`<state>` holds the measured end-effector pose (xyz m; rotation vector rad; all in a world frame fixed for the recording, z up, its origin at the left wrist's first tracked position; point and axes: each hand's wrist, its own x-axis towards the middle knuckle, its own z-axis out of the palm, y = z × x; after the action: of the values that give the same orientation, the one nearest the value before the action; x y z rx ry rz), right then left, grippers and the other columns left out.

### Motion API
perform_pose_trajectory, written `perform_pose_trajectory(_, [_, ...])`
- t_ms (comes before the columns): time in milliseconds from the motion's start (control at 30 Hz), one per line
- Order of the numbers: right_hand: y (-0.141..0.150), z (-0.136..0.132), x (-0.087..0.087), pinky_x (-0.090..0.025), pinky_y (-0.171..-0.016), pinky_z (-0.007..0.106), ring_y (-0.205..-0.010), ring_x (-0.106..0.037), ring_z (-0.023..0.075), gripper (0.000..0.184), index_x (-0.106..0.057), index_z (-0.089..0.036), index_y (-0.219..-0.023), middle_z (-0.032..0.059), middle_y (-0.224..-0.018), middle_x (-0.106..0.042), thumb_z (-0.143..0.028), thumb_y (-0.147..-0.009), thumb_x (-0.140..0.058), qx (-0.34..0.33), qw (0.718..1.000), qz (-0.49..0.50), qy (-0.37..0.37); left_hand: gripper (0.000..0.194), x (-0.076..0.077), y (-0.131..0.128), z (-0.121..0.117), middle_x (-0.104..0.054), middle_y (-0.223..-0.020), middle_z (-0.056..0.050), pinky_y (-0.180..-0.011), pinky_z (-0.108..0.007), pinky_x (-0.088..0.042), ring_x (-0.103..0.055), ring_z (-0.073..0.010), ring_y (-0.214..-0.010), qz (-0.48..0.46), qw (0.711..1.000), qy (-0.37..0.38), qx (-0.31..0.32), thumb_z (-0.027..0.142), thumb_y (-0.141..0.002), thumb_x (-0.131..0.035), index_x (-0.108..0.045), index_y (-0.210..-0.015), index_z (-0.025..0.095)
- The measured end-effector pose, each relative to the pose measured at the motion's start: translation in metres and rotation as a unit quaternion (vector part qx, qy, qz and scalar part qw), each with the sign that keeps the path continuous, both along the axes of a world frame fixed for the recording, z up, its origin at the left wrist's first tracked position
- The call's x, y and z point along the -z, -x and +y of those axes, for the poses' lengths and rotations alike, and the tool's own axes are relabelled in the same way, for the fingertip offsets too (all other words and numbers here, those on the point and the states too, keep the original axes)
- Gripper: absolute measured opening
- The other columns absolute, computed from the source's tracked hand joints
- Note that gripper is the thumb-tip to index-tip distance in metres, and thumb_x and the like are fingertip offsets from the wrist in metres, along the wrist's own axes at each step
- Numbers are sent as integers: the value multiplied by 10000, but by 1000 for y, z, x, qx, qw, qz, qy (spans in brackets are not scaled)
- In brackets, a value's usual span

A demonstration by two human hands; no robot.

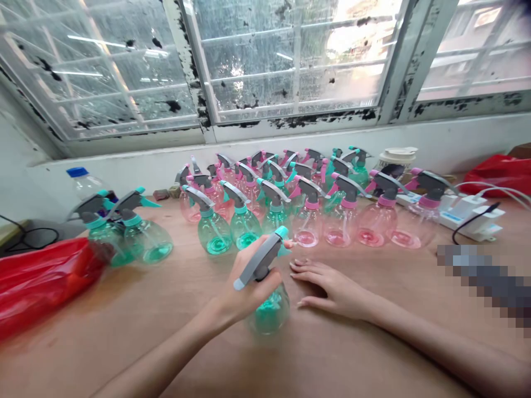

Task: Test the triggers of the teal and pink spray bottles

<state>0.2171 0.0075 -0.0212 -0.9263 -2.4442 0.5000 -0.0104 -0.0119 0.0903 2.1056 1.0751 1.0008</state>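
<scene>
My left hand [243,290] is wrapped round the neck of a green spray bottle [269,309] with a grey trigger head [259,260], which stands on the wooden table [166,331] in front of me. My right hand [332,287] lies flat on the table just right of the bottle, fingers stretched out and holding nothing. Beyond them stands a crowd of several green spray bottles [213,229] and pink spray bottles [307,226] in rows toward the window.
Two more green spray bottles [141,235] stand at the left next to a red plastic bag [41,276]. A blue-capped bottle [85,182] is behind them. A white power strip with cables [468,213] and another red bag [501,171] lie at the right.
</scene>
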Motion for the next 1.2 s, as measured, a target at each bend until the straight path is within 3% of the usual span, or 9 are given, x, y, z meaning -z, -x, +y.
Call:
perform_pose_trajectory(200, [-1, 0, 1, -355, -1131, 518, -1361, -446, 308, 621, -522, -211, -1393, 130, -1436, -528, -543, -877, -619, 3, 1000, 5, -3, 183, 1, -8, 11, -613, -755, -8, -579, -291, -471, -544, -179, -632, -18, 999, 28, -5, 262, -755, -513, -606, -912, 240])
perform_pose_trajectory(433, [-1, 1, 2, -350, -1137, 510, -1354, -456, 301, 606, -539, -212, -1376, 116, -1440, -528, -562, -885, -597, 0, 1000, -5, -3, 89, -4, -8, 12, -619, -791, -21, -683, -323, -511, -598, -205, -708, -39, 996, 63, 58, 276, -741, -521, -564, -807, 233])
perform_pose_trajectory(600, [-1, 0, 1, -356, -1137, 498, -1368, -439, 296, 605, -552, -190, -1362, 122, -1452, -511, -557, -885, -600, 2, 1000, 1, -1, 201, -2, -8, 16, -580, -742, -6, -611, -313, -457, -508, -184, -608, -7, 998, 57, 41, 273, -754, -537, -612, -938, 244])
perform_pose_trajectory(767, [-1, 0, 0, -365, -1135, 483, -1371, -438, 281, 581, -544, -202, -1370, 111, -1466, -494, -536, -897, -594, 3, 1000, -2, -3, 161, 2, -9, 15, -507, -661, 19, -527, -290, -414, -430, -155, -533, 0, 999, 42, 17, 306, -763, -538, -578, -905, 242])
perform_pose_trajectory(900, [-1, 0, 1, -361, -1138, 479, -1365, -445, 282, 576, -552, -185, -1362, 119, -1461, -501, -519, -896, -605, 0, 1000, 4, -3, 264, 5, -8, 16, -596, -745, -5, -590, -296, -467, -535, -178, -614, -4, 998, 52, 33, 290, -784, -543, -596, -1036, 233])
perform_pose_trajectory(1067, [-1, 0, 3, -364, -1130, 495, -1358, -452, 292, 567, -555, -203, -1360, 126, -1453, -509, -506, -886, -626, -1, 1000, 23, -4, 303, 7, -9, 17, -662, -990, -64, -829, -350, -522, -638, -244, -907, -63, 994, 25, 80, 224, -784, -576, -598, -1086, 206])
perform_pose_trajectory(1200, [-1, 0, 1, -361, -1137, 488, -1361, -449, 288, 569, -561, -168, -1350, 136, -1454, -505, -511, -899, -606, 2, 1000, 5, -6, 282, 10, -9, 17, -654, -929, -55, -765, -344, -530, -634, -229, -826, -61, 995, 14, 77, 190, -774, -574, -607, -1054, 202])
